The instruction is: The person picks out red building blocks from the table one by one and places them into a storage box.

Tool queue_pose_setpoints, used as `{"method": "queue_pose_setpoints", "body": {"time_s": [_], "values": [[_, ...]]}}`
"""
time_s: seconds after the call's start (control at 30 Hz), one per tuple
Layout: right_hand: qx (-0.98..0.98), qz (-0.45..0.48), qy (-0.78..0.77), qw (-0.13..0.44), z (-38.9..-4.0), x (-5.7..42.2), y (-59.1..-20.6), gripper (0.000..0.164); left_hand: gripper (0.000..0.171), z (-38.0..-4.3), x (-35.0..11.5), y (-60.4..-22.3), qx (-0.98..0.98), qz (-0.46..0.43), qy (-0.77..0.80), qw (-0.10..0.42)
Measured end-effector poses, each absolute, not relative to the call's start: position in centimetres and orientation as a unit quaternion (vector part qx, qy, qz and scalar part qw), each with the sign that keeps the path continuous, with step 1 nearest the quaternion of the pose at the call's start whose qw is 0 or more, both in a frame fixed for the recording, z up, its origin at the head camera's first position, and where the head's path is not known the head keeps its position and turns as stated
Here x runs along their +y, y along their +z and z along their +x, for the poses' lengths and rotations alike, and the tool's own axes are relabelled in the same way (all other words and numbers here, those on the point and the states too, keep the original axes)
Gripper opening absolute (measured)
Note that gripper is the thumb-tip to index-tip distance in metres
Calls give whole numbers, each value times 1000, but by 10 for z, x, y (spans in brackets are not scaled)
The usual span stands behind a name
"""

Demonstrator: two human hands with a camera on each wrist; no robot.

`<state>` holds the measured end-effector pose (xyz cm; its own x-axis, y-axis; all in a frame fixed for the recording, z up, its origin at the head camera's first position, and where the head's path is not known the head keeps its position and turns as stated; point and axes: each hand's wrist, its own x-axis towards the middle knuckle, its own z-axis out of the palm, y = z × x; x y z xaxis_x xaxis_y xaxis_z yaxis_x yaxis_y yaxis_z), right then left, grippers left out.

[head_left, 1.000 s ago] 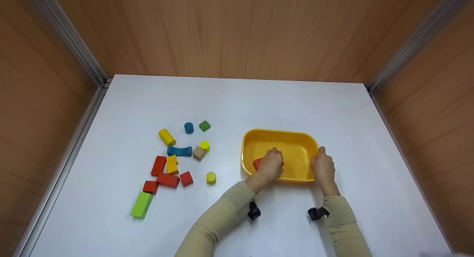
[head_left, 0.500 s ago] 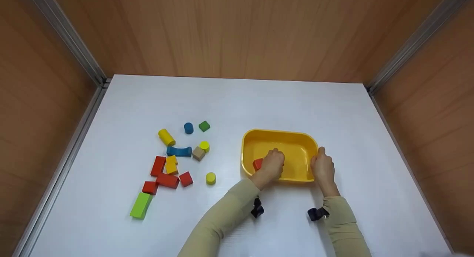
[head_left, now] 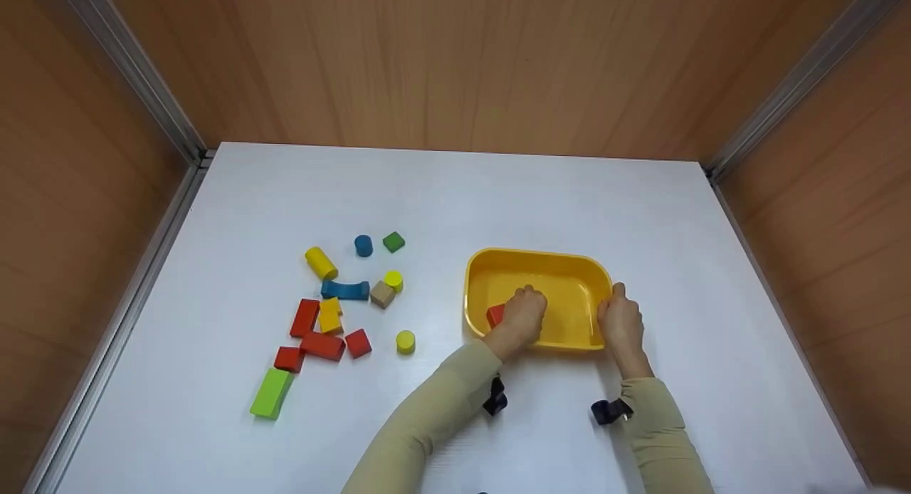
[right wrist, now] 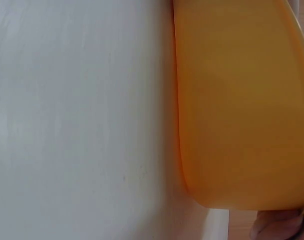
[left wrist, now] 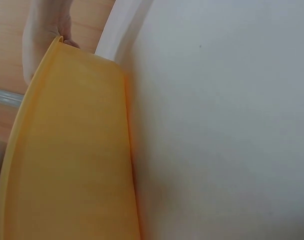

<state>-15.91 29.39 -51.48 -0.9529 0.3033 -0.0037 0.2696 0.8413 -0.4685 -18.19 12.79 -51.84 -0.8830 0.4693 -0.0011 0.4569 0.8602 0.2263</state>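
Tray [head_left: 585, 270]: yellow, on the right half of the white table [head_left: 455, 195]; its hollow faces up.
Left hand [head_left: 522, 316]: reaches over the near side into the tray, knuckles up, fingers bent down; whether they grip anything I cannot tell, as the back of the hand hides the tips.
Right hand [head_left: 622, 327]: fingers closed on the tray's right edge, gripping it.
Red block [head_left: 495, 314]: inside the tray, toward its near left, just left of the left hand and partly covered by it.
Far blocks, left half: a yellow cylinder [head_left: 321, 263], a blue cylinder [head_left: 363, 245] and a green cube [head_left: 393, 242].
Middle blocks: a blue curved block [head_left: 345, 290], with a tan cube [head_left: 382, 295] just right of it and a yellow disc [head_left: 393, 280] beside that cube.
Near blocks: more red pieces [head_left: 323, 346] around a yellow notched block [head_left: 330, 316]; a light green block [head_left: 271, 393] lies nearest, and a yellow round piece [head_left: 406, 342] stands apart on the right.
Sleeves [head_left: 427, 416]: khaki, a black camera [head_left: 611, 411] at each wrist.
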Motion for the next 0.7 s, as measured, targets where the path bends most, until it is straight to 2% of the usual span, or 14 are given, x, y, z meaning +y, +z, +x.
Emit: {"method": "queue_pose_setpoints", "body": {"time_s": [0.37,0.53,0.7], "values": [[-960,-141,240,34,-160,295,-515,17,16,-181,130,-516,967,245,63,27],[-960,-142,241,32,-159,295,-515,17,24,-182,129,-512,965,247,64,50],[-959,-145,240,31,-159,295,-516,18,30,-181,127,-506,963,254,78,47]]}}
